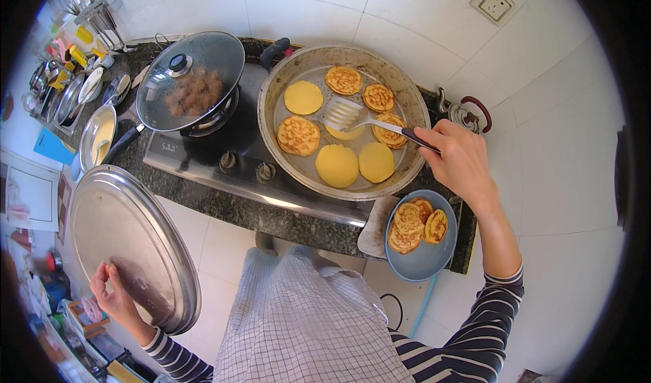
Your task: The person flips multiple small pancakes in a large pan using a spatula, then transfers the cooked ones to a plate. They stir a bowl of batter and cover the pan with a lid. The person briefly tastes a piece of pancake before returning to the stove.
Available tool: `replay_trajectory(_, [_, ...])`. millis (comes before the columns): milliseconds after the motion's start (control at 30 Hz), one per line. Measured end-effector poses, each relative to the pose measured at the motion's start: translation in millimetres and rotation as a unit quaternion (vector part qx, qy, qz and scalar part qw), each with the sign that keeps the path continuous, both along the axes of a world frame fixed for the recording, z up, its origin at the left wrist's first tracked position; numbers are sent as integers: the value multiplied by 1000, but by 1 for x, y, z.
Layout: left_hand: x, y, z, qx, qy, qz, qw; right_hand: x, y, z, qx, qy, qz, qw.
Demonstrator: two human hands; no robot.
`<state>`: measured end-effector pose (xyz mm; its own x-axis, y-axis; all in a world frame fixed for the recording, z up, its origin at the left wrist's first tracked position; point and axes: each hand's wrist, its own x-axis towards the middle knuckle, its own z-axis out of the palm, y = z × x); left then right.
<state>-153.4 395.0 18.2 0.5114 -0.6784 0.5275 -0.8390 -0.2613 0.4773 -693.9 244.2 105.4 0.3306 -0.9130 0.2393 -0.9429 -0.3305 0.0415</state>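
My right hand (455,161) grips the dark handle of a slotted metal turner (343,113). Its blade is over a yellow pancake (346,132) in a wide, round metal pan (343,193); I cannot tell whether the two touch. Around it lie several more pancakes, some plain yellow like this one (336,165), others browned on top like this one (298,135). At the left, my left hand (114,291) holds a large round metal lid (127,220) tilted on edge, away from the pan. The hand covers the lid's grip.
A glass-lidded frying pan (190,83) with brown food stands on the left burner. Beside it is a bowl of yellow batter (99,133) with a spoon. A blue bowl (419,268) at the counter's right front corner holds browned pancakes. A kettle (464,116) stands behind my right hand.
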Motion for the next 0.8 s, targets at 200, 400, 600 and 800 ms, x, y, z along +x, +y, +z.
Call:
replay_trajectory(200, [6, 1, -2, 19, -8, 1, 1000, 4, -23, 3, 48, 25, 0, 999])
replay_trajectory(400, [10, 5, -7, -4, 3, 7, 1000, 9, -44, -50, 72, -92, -50, 992])
replay_trajectory(600, [13, 10, -5, 9, -6, 21, 1000, 11, -65, -75, 329, -261, -173, 891])
replay_trajectory(800, [13, 14, -5, 6, -15, 18, 1000, 2, -60, -89, 341, -386, -169, 840])
